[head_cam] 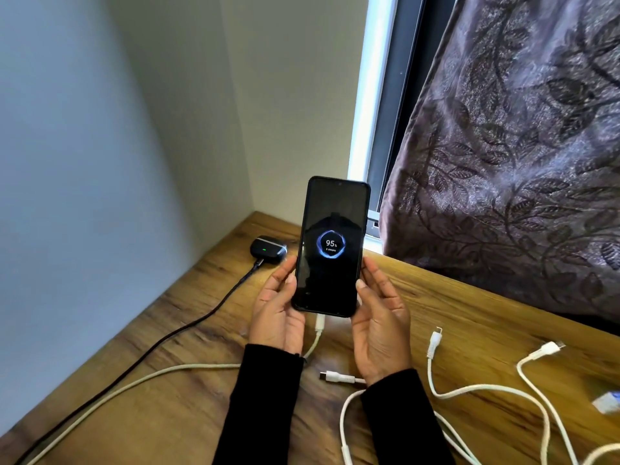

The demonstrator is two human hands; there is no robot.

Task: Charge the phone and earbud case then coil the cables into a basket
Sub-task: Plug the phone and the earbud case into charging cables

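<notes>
Left hand (275,312) and right hand (377,317) pinch the upright phone (330,246) by its long edges, above the wooden table's (188,330) centre. The screen reads 95%; a white cable (134,380) enters its lower end. Far left, the earbud case (267,250) lies plugged into a black cable (188,325). Risk: lowering the phone onto its connector could bend the plug; loose spare cables (469,391), near right, may snag.

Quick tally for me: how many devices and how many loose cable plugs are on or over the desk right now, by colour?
Black devices: 2, phone and earbud case.
White loose plugs: 3, at.
Black loose plugs: 0.
Total: 5.
</notes>
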